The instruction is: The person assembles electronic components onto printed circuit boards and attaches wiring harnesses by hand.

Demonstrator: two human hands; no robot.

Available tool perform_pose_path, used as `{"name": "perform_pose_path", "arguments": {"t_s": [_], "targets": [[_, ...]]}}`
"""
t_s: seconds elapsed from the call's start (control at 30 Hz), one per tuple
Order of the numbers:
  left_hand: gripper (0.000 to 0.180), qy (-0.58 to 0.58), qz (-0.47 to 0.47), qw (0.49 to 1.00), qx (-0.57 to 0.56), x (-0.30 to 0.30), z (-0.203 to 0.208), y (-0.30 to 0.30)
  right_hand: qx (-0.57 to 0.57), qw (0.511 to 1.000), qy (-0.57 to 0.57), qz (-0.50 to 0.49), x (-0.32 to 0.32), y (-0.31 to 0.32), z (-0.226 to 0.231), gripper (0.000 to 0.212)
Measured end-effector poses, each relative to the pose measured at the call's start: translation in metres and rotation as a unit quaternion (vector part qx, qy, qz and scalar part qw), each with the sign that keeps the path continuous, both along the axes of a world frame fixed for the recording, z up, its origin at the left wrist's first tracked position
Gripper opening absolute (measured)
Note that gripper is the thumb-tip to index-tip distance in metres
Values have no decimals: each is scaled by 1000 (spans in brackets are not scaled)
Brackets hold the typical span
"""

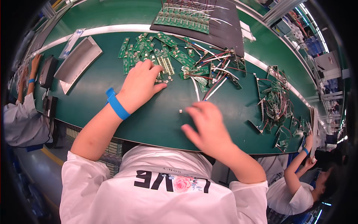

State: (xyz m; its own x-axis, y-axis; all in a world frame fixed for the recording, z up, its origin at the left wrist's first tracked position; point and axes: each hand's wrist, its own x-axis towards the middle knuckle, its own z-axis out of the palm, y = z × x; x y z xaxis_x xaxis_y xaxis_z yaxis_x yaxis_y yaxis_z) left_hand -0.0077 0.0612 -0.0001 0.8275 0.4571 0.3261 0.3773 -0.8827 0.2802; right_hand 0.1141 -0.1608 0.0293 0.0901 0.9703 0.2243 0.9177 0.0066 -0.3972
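My left hand (141,83) rests at the near edge of a pile of narrow green circuit boards (141,46), thumb held out from the curved fingers. Small pale connectors (166,81) lie loose beside its fingertips, next to a board strip (165,61) lined with rows of pale parts. The undersides of those fingers are hidden. Over the bare mat nearer me hovers my right hand (209,127), slightly blurred, thumb and fingers apart with nothing visible between them. One small white connector (181,111) lies just left of its fingertips.
Wired boards (220,69) lie right of the pile, with a tangled heap (276,100) farther right. A black mat (223,26) at the back bears a board panel (182,20). Left stands a grey metal tray (80,63). Co-workers' arms (31,76) show at both sides.
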Motion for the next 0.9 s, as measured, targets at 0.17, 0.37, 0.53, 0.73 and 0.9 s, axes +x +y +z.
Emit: {"name": "perform_pose_path", "arguments": {"t_s": [0.17,0.37,0.53,0.73,0.9], "targets": [[20,-42,-70,996,-24,-2,-5,12,-33,997,-62,42,-2,25,-28,57],[16,-27,-100,995,-6,9,-6,25,-23,999,-40,-14,37,36,-30,64],[20,-81,-63,994,-48,-17,2,28,-66,998,-20,-1,34,-23,12,80],[31,-23,-103,993,-53,-45,11,21,-188,976,-69,85,3,-39,-16,87],[31,24,-154,988,-20,-51,10,30,-99,983,-68,142,-1,45,-22,78]]}}
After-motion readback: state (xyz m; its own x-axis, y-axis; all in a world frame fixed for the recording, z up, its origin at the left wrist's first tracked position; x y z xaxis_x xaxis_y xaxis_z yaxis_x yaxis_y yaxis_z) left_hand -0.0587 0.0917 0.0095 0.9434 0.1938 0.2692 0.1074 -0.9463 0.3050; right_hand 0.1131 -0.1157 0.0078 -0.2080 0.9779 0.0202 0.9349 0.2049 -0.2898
